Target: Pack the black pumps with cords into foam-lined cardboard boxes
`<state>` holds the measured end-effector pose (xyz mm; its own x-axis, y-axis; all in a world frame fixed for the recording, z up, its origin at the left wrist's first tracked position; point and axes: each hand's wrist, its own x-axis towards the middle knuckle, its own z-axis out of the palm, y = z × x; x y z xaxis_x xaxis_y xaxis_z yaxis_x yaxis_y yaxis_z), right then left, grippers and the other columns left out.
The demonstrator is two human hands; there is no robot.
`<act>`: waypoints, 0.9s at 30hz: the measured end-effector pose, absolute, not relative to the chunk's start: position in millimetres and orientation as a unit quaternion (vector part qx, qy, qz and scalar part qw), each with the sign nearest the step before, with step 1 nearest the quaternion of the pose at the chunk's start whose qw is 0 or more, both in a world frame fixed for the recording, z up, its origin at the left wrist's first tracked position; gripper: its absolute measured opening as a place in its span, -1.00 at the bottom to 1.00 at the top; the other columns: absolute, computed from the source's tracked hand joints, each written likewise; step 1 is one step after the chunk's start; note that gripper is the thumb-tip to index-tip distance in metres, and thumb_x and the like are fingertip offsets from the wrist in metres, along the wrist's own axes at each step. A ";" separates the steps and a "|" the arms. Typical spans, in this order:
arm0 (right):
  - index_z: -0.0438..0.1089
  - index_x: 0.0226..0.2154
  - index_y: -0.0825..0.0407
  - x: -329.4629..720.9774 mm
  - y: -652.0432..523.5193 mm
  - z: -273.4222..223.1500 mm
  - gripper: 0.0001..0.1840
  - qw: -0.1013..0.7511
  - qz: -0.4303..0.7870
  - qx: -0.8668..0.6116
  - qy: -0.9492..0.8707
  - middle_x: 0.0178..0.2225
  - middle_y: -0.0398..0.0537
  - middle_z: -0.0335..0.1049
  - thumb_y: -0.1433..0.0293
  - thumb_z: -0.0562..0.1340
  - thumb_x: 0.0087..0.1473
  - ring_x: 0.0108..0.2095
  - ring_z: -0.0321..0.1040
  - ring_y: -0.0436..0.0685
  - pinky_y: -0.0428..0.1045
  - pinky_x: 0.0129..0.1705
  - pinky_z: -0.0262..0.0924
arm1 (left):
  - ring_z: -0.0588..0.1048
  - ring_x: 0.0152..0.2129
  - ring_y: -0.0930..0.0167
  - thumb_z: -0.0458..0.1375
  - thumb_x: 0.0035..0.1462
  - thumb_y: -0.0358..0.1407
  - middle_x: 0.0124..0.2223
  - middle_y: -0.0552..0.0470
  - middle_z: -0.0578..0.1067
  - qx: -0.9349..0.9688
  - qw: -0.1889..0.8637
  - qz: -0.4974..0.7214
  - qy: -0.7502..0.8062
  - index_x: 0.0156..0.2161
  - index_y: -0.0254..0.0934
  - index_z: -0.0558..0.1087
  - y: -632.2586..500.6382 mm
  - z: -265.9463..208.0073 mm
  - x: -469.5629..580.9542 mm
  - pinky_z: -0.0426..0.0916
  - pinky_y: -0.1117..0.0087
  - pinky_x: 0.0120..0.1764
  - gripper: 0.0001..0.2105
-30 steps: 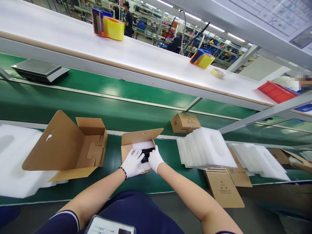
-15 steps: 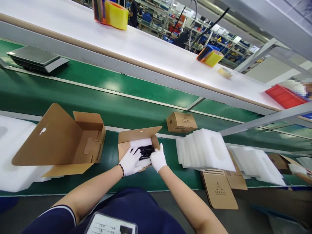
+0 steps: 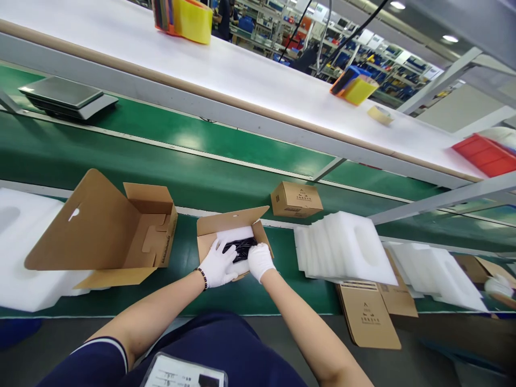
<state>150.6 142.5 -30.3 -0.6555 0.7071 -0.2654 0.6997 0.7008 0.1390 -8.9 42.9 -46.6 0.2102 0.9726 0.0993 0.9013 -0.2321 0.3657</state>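
Black bagged item point(image 3: 241, 249) lies in the white foam insert point(image 3: 234, 236) of the small open carton point(image 3: 231, 236) near the desk's front edge. Left hand point(image 3: 217, 264) and right hand point(image 3: 260, 260), both gloved, press it down, fingers flat, unclenched. Judged light, soft, slippery; grip by the ends.

White gloves, beaded bracelet on left wrist, navy white-trimmed sleeves.

A factory packing line — green conveyor belt point(image 3: 201, 145), stacked foam inserts point(image 3: 342, 250), cardboard boxes point(image 3: 296, 199).
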 end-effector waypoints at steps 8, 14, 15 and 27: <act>0.05 0.19 0.19 197.2 115.4 -40.7 -0.43 -0.077 -0.193 0.446 0.871 0.20 0.20 0.04 0.24 -0.13 0.23 0.20 0.00 0.23 0.19 0.16 0.01 | 0.05 0.13 0.00 0.20 -0.16 0.01 0.08 -0.08 0.36 0.850 0.133 0.144 0.489 0.08 -0.17 0.29 59.8 -43.1 -45.8 -0.20 -0.08 0.15 -0.35; 0.19 0.13 0.10 186.5 94.6 -64.6 -0.52 -0.020 -0.151 0.345 0.926 0.21 0.06 0.04 0.44 -0.02 0.16 0.24 -0.12 0.26 0.28 0.24 -0.21 | 0.15 0.09 0.12 0.01 0.08 0.01 0.11 -0.18 0.29 0.865 0.131 0.139 0.465 0.09 -0.25 0.25 72.0 -39.5 -46.6 -0.09 0.04 0.14 -0.47; 0.23 0.11 0.08 186.7 99.9 -62.5 -0.52 -0.022 -0.162 0.338 0.927 0.19 0.05 0.09 0.46 0.01 0.12 0.23 -0.07 0.25 0.26 0.24 -0.19 | 0.17 0.08 0.14 -0.02 0.12 -0.02 0.11 -0.16 0.30 0.868 0.131 0.140 0.458 0.10 -0.25 0.25 73.8 -41.7 -41.8 -0.08 0.07 0.14 -0.50; 0.36 -0.09 0.07 157.9 184.1 20.4 -0.43 -0.357 -0.430 0.411 0.720 0.14 0.07 0.18 0.11 -0.20 0.24 0.15 0.11 0.16 0.15 0.19 -0.03 | 0.15 0.16 0.20 0.06 0.04 0.04 0.20 -0.08 0.25 0.854 0.186 0.175 0.454 0.13 -0.21 0.27 83.6 -71.3 -19.0 -0.02 0.08 0.19 -0.41</act>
<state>157.9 184.1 20.4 -0.4078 0.8989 0.1603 0.2845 0.2919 -0.9132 -19.0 83.6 -71.3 0.5273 0.8396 0.1306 0.7094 -0.5196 0.4761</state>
